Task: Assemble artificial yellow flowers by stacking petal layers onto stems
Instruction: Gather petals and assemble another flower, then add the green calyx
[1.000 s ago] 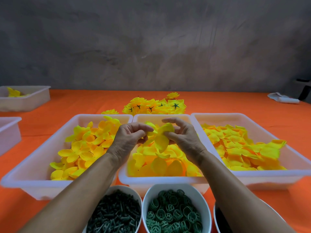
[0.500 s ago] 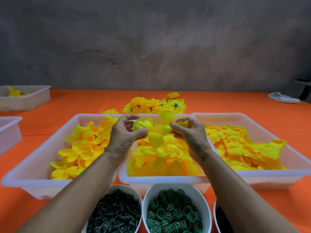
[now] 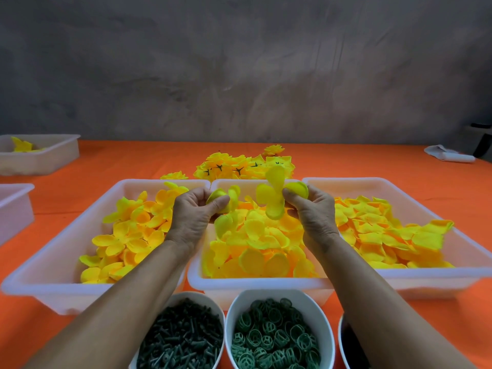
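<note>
Petal layer pinched in right hand above middle tray; second layer gripped by left hand. Probably light, soft, easily creased; best held near centre.

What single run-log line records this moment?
left hand: pinches petal layer | right hand: pinches second petal layer | position: above middle tray | stem: none held

Left hand, right hand pinching.
</note>
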The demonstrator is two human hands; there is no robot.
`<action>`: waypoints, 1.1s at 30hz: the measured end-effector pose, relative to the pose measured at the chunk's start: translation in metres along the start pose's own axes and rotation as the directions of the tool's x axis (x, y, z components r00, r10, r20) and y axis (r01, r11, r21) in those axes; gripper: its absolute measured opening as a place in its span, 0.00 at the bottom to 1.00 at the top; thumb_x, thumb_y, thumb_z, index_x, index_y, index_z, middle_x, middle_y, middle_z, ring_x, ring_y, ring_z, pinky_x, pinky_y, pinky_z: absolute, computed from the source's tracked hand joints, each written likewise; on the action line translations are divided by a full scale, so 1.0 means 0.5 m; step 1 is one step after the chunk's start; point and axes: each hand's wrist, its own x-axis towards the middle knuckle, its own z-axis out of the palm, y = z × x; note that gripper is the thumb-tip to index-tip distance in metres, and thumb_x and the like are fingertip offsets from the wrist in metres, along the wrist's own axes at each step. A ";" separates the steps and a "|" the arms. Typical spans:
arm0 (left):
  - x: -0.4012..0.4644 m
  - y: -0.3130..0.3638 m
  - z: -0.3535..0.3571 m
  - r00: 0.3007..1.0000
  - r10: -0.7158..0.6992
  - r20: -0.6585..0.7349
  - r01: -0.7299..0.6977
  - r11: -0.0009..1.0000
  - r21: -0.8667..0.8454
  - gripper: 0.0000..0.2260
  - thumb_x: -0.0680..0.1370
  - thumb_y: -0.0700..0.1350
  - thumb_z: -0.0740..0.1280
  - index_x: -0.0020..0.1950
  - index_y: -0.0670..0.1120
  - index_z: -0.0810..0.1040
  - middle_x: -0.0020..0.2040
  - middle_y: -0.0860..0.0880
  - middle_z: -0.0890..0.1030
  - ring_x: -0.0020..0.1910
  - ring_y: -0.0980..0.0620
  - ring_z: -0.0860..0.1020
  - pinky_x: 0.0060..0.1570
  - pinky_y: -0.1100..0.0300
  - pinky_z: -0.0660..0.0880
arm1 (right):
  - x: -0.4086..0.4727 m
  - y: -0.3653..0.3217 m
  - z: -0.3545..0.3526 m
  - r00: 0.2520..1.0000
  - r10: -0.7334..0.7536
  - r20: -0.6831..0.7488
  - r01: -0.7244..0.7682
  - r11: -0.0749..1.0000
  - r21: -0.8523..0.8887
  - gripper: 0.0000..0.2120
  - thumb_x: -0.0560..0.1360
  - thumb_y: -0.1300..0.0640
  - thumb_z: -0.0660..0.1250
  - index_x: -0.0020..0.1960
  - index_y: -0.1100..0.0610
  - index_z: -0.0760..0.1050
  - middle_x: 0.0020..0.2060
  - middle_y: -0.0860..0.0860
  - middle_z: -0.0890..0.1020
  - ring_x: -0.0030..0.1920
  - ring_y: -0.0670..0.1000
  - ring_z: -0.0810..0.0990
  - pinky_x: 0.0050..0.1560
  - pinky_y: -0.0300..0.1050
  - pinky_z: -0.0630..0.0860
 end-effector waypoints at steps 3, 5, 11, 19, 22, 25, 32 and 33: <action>0.002 -0.003 0.000 0.999 0.035 -0.017 -0.034 0.999 0.026 0.10 0.71 0.37 0.72 0.32 0.42 0.73 0.23 0.52 0.75 0.22 0.58 0.70 0.23 0.67 0.68 | 0.002 0.000 0.003 1.000 0.027 -0.016 -0.026 0.999 0.038 0.06 0.72 0.63 0.71 0.41 0.53 0.80 0.34 0.51 0.80 0.36 0.48 0.77 0.35 0.43 0.75; 0.001 -0.004 0.000 0.998 0.059 -0.038 -0.058 0.997 0.046 0.12 0.70 0.38 0.72 0.31 0.43 0.72 0.22 0.54 0.73 0.22 0.60 0.68 0.23 0.68 0.67 | 0.004 0.003 0.004 0.998 0.055 -0.037 -0.054 0.998 0.017 0.05 0.72 0.63 0.71 0.40 0.54 0.80 0.33 0.51 0.80 0.35 0.49 0.76 0.35 0.44 0.75; -0.002 -0.003 0.002 0.994 0.097 0.045 -0.100 0.992 0.079 0.05 0.73 0.37 0.70 0.37 0.40 0.78 0.27 0.51 0.80 0.26 0.56 0.76 0.27 0.66 0.72 | 0.018 0.025 -0.002 0.993 0.041 -0.111 -0.075 0.945 -0.319 0.09 0.70 0.59 0.74 0.34 0.59 0.77 0.27 0.53 0.75 0.31 0.53 0.72 0.33 0.47 0.70; -0.010 -0.006 0.008 0.984 0.064 0.167 -0.089 0.985 0.147 0.05 0.69 0.34 0.73 0.38 0.42 0.82 0.38 0.47 0.82 0.39 0.57 0.79 0.41 0.64 0.77 | 0.016 0.025 0.000 0.995 0.038 -0.091 -0.097 0.563 -0.821 0.13 0.69 0.56 0.72 0.30 0.59 0.72 0.28 0.54 0.74 0.36 0.58 0.74 0.33 0.42 0.64; -0.013 -0.004 0.009 0.959 0.035 0.281 -0.086 0.981 0.174 0.05 0.68 0.32 0.73 0.38 0.41 0.81 0.46 0.43 0.84 0.49 0.56 0.82 0.44 0.65 0.77 | 0.006 0.027 0.005 0.999 0.019 -0.029 -0.034 0.356 -0.934 0.05 0.70 0.63 0.67 0.46 0.59 0.78 0.44 0.58 0.81 0.48 0.60 0.79 0.40 0.43 0.68; -0.015 -0.005 0.011 0.927 -0.019 0.373 -0.054 0.981 0.186 0.04 0.69 0.31 0.72 0.39 0.39 0.82 0.47 0.44 0.83 0.49 0.58 0.81 0.43 0.67 0.78 | 0.002 0.029 0.004 0.998 -0.036 0.051 0.059 0.244 -0.968 0.17 0.72 0.67 0.62 0.59 0.57 0.75 0.53 0.58 0.79 0.55 0.60 0.77 0.43 0.45 0.68; -0.010 -0.013 0.006 0.917 -0.110 0.382 -0.029 0.940 0.340 0.09 0.67 0.36 0.76 0.32 0.47 0.80 0.41 0.46 0.83 0.47 0.46 0.81 0.53 0.47 0.76 | -0.004 0.027 0.016 0.993 0.046 0.108 0.106 0.035 -0.994 0.12 0.75 0.64 0.62 0.56 0.58 0.79 0.53 0.58 0.80 0.56 0.60 0.76 0.47 0.46 0.72; -0.010 -0.014 0.006 0.916 -0.117 0.384 -0.029 0.935 0.354 0.09 0.67 0.36 0.76 0.32 0.46 0.79 0.39 0.46 0.82 0.44 0.46 0.79 0.53 0.47 0.76 | -0.005 0.025 0.017 0.994 0.044 0.104 0.102 0.042 -0.994 0.12 0.75 0.63 0.62 0.56 0.59 0.79 0.52 0.59 0.80 0.56 0.60 0.76 0.46 0.46 0.71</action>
